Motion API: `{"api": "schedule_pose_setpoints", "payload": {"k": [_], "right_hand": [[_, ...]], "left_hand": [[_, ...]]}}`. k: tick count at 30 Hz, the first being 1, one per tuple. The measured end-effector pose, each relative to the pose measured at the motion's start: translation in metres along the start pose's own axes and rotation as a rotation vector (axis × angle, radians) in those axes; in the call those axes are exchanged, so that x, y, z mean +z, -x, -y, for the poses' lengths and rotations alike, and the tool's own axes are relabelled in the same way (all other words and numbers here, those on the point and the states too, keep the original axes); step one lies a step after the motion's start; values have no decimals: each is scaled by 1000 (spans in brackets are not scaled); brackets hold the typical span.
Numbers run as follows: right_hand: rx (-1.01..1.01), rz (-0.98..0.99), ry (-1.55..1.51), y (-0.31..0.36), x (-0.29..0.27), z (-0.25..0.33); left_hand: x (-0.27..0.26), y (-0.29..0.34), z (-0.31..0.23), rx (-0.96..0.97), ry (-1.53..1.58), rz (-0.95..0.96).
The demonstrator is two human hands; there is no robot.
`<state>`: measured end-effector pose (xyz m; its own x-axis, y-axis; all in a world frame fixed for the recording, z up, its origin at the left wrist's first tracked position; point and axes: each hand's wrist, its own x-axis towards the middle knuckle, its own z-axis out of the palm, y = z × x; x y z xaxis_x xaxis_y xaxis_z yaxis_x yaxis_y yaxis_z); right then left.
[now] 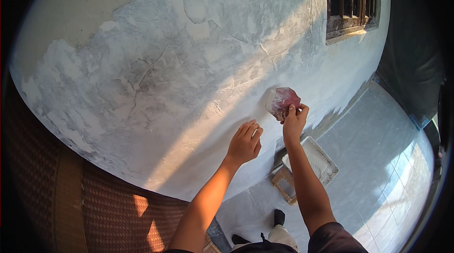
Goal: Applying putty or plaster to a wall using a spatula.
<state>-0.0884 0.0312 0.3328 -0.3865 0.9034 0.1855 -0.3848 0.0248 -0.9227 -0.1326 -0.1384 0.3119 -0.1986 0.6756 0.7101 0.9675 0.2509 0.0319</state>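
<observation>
My right hand (pixel 295 121) pinches a flat reddish putty spreader (pixel 283 103) between thumb and fingers. White smears cover much of its face, and its left edge lies against or very close to the wall (pixel 227 64). Lower and to the left, my left hand (pixel 244 142) is empty, its fingers loosely bent and apart. Those fingertips are near the wall; whether they touch it, I cannot tell. Uneven pale coating, ridges and grey patches mark the wall, and a band of sunlight crosses it diagonally.
A white-smeared tray (pixel 316 162) is on the floor beyond my right forearm, beside a small wooden stool or frame (pixel 284 184). Grey tiles (pixel 364 149) run along the wall's foot. A barred wooden window (pixel 352 0) is at upper right, brown woven matting (pixel 123 210) at lower left.
</observation>
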Motion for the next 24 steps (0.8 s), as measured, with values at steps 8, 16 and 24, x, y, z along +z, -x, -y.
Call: {"api": "schedule_pose_setpoints", "payload": {"k": [8,16,24], "right_hand": [[-21,3,392,-50,-139,-126],[349,292,555,-64,-251,-177],[350,300,797,-72,-319,-222]], "left_hand": [[127,23,-51,-236,317,329],[210,78,-90,-344,409,618],[248,130,-116,-389,372,765]]}}
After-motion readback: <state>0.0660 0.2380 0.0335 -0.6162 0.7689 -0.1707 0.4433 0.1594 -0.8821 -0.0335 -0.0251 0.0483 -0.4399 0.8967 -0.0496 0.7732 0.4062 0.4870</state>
